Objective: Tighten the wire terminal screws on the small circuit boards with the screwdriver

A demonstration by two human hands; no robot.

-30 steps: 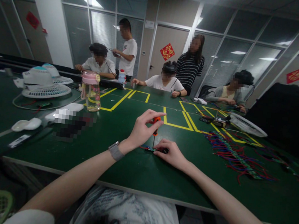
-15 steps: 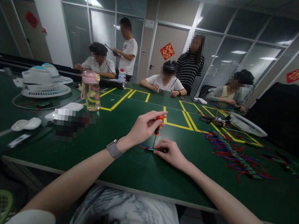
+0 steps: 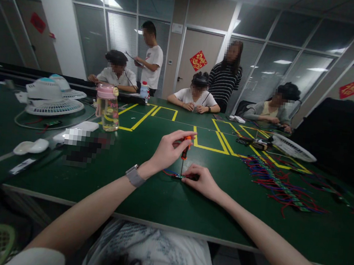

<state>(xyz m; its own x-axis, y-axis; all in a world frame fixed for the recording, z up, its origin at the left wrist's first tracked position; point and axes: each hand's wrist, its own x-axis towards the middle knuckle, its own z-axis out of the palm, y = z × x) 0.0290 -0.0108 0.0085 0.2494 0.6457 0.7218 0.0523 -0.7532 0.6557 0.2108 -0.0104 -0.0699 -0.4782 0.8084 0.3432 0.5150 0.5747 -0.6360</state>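
Note:
My left hand [image 3: 170,149] is closed around the orange and black handle of a screwdriver [image 3: 185,150], held upright with its thin shaft pointing down. The tip meets a small green circuit board [image 3: 179,176] lying on the table, though the exact contact spot is too small to make out. Red and blue wires run out from the board. With thumb and fingertips, my right hand [image 3: 203,181] grips the board's right end against the table. Its fingers partly hide that end and the wires there.
Several wired circuit boards [image 3: 276,181] lie in a row at right. On the left are a pink-lidded bottle [image 3: 107,109], white fans [image 3: 55,96] and a white case [image 3: 31,146]. Yellow tape [image 3: 212,149] marks the green table [image 3: 142,205]. Several people sit or stand beyond it.
The screwdriver handle has shifted very slightly left and its lean has straightened. Both hands stay nearly in place. Across the table, the seated person's hands have come closer together.

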